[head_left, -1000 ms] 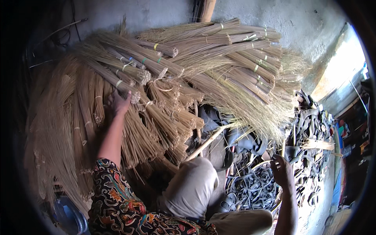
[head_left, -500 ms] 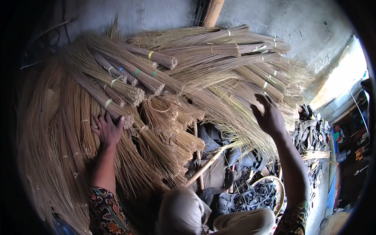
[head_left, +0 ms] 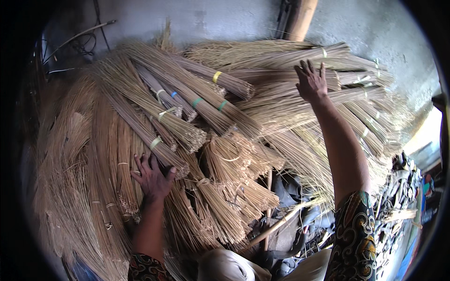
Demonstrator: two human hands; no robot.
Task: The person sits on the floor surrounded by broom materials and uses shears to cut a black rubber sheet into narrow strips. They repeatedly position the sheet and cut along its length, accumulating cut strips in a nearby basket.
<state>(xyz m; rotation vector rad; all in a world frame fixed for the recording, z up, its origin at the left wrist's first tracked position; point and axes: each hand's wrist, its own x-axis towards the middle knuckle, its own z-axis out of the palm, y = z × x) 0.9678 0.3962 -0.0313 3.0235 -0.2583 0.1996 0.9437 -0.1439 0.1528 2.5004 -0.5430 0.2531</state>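
Observation:
Tied bundles of long thin brown sticks, like broom bristles, lie heaped before me. My left hand (head_left: 156, 180), fingers spread, rests against the cut end of a bundle tied with a pale band (head_left: 164, 152). Farther off, my right hand (head_left: 311, 84) is stretched out with its fingers apart, over or on the bundles at the back right (head_left: 286, 72); whether it touches them I cannot tell. Between the hands lie a bundle with a yellow band (head_left: 234, 84) and bundles with green bands (head_left: 208, 110). Neither hand holds anything.
A grey wall (head_left: 365, 33) stands behind the heap, with a wooden post (head_left: 302, 21) against it. Black rubber-like scraps (head_left: 401, 187) are piled at the right. A pale stick (head_left: 276, 227) slants up near my knee (head_left: 229, 267). Loose bristles (head_left: 61, 196) spread at the left.
My right hand has reached up and away to the back bundles. The left hand stays by the same bundle end. The whole view has shifted, so the heap appears farther right and lower.

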